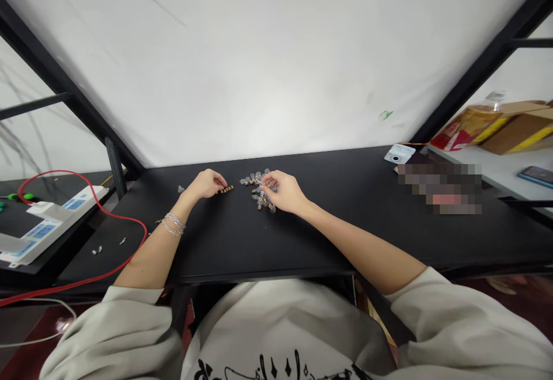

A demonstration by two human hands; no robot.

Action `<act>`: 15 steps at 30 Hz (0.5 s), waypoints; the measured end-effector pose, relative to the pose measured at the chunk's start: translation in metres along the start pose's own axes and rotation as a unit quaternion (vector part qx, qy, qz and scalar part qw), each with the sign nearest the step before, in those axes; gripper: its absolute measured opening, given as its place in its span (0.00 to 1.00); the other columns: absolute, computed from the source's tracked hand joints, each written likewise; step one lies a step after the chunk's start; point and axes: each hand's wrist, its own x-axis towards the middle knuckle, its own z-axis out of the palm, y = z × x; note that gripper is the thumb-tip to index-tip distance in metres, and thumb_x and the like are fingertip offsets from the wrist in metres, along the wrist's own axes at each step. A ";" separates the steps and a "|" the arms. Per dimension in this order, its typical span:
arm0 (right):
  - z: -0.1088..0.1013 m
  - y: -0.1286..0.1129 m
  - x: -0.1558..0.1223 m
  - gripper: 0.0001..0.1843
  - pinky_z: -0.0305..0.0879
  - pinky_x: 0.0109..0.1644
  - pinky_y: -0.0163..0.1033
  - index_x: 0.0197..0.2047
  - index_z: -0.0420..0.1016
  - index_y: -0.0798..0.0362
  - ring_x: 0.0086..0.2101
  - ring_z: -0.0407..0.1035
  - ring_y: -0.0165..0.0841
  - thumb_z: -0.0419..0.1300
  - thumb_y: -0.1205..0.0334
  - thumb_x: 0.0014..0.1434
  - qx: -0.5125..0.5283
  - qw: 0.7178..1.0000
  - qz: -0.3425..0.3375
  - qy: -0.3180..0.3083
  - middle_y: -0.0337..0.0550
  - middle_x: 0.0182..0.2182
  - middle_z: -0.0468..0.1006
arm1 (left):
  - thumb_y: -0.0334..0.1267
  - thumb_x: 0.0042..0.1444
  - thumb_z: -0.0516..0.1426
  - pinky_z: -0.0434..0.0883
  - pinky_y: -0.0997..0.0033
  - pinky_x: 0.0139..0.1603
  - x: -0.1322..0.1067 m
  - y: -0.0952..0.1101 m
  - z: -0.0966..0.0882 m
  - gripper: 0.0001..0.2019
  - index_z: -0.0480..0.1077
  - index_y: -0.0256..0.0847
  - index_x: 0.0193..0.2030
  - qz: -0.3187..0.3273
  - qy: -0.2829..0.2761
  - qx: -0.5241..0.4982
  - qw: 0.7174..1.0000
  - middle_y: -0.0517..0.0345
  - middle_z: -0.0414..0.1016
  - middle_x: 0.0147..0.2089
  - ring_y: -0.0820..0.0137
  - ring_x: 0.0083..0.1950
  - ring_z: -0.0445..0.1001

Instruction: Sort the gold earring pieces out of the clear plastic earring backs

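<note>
1. Left hand (209,185), head view: fingertips drawn narrow at the left end of a short row of small tan pieces (227,189); I cannot tell whether they grip one.
2. Right hand (281,192), same view: fingers curled over a cluster of small clear bottles (261,200) on the black table (345,196); its grip is unclear.

Found bottles (258,176) at the middle of the table (345,224), right hand (280,192) over their right side. Saw corks (227,189) in a row just left, left hand (211,183) at the row's left end. Noted cable (87,280) across the table's left end, power strip (56,226) farther left. Had boxes (525,128) on the right-hand shelf (495,162), phone (536,176) before them, wall (276,69) behind the table.
</note>
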 end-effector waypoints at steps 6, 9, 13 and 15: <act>0.000 -0.003 0.000 0.06 0.68 0.44 0.37 0.39 0.76 0.54 0.36 0.72 0.31 0.62 0.66 0.56 0.007 1.000 0.010 -0.003 0.43 0.37 0.79 | 0.25 0.37 0.54 0.76 0.73 0.31 -0.002 0.003 -0.001 0.15 0.79 0.41 0.29 -0.021 -0.033 -0.051 0.998 0.55 0.82 0.28 0.64 0.32 0.81; 0.000 -0.004 0.000 0.06 0.68 0.45 0.37 0.39 0.76 0.54 0.36 0.72 0.31 0.62 0.66 0.56 0.011 1.000 0.018 -0.005 0.43 0.37 0.79 | 0.24 0.35 0.51 0.77 0.71 0.35 -0.004 0.007 -0.003 0.18 0.79 0.41 0.29 -0.030 -0.045 -0.045 0.998 0.56 0.82 0.30 0.65 0.34 0.81; 0.000 -0.004 -0.001 0.07 0.68 0.45 0.38 0.39 0.76 0.54 0.36 0.72 0.31 0.62 0.65 0.56 0.013 1.000 0.027 -0.009 0.43 0.37 0.79 | 0.22 0.34 0.49 0.78 0.69 0.41 -0.006 0.013 -0.004 0.20 0.78 0.40 0.30 -0.041 -0.040 -0.024 0.998 0.55 0.82 0.32 0.64 0.37 0.82; 0.000 -0.004 0.000 0.07 0.68 0.44 0.37 0.39 0.76 0.54 0.35 0.72 0.30 0.62 0.65 0.56 0.012 0.999 0.028 -0.011 0.43 0.37 0.79 | 0.22 0.34 0.49 0.78 0.68 0.43 -0.007 0.015 -0.004 0.20 0.78 0.39 0.30 -0.046 -0.034 -0.019 0.998 0.55 0.82 0.32 0.64 0.38 0.82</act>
